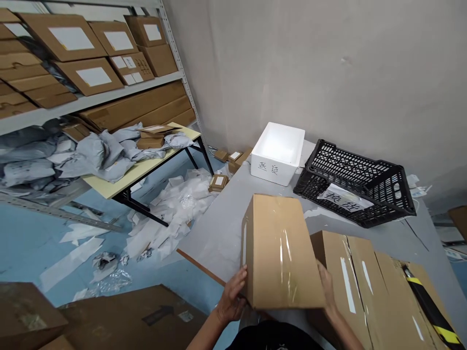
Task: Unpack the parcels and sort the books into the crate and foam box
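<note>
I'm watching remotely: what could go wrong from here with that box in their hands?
The cardboard box is held only at its sides by the left hand and right hand, so it could slip and fall. The larger taped carton sits close on the right, so a careless swing might knock it. The black plastic crate lies just beyond, and could catch a corner of the box.

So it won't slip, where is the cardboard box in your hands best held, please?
Probably low on both sides of the cardboard box, coming from left and right, as your left hand and right hand do: it has flat walls, no handles.
</note>
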Action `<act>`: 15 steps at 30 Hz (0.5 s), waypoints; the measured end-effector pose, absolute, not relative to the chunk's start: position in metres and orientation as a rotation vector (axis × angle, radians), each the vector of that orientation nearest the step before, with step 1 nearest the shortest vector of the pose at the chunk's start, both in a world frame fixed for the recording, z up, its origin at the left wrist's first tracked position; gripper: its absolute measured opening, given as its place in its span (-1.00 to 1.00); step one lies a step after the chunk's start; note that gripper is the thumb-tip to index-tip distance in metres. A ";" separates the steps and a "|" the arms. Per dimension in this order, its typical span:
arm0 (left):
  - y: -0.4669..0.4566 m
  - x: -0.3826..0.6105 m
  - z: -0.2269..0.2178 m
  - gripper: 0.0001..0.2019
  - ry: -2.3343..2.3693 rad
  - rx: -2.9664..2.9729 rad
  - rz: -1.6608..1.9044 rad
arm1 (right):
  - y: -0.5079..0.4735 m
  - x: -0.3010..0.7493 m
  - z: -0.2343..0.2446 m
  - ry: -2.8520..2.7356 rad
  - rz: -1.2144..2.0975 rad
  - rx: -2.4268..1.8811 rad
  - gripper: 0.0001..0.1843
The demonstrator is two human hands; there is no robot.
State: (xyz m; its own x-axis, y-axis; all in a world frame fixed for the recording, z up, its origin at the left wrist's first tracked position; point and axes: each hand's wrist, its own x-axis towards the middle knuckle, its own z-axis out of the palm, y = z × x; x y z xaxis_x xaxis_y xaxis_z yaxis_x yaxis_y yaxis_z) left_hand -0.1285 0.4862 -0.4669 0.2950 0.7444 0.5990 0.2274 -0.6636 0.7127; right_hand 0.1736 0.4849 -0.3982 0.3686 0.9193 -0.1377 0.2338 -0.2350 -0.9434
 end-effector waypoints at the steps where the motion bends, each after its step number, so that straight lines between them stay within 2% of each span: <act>1: 0.497 -0.125 -0.447 -0.53 0.960 1.896 1.410 | 0.495 0.176 -0.388 -0.965 1.033 -1.691 -0.35; 3: 0.528 -0.116 -0.405 -0.51 1.218 1.440 1.409 | 0.523 0.176 -0.368 -0.815 1.255 -1.633 -0.31; 5: 0.566 -0.106 -0.365 -0.43 1.355 1.151 1.193 | 0.553 0.168 -0.349 -0.710 1.408 -1.596 -0.24; 8: 0.606 -0.093 -0.325 -0.37 1.232 1.122 1.033 | 0.586 0.149 -0.329 -0.751 1.531 -1.545 -0.23; 12: 0.609 -0.084 -0.298 -0.34 1.053 1.292 1.061 | 0.592 0.133 -0.320 -0.919 1.403 -1.440 -0.26; 15: 0.592 -0.086 -0.292 -0.31 1.065 1.568 1.094 | 0.576 0.134 -0.331 -0.895 1.251 -1.398 -0.25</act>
State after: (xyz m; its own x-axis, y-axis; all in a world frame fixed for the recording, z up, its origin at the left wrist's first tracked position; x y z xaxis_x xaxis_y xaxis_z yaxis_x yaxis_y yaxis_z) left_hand -0.0857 0.5918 -0.2918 0.2313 0.9582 0.1686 0.1433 -0.2050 0.9682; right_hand 0.1342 0.5764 -0.3312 0.1860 0.9563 -0.2256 -0.0960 -0.2108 -0.9728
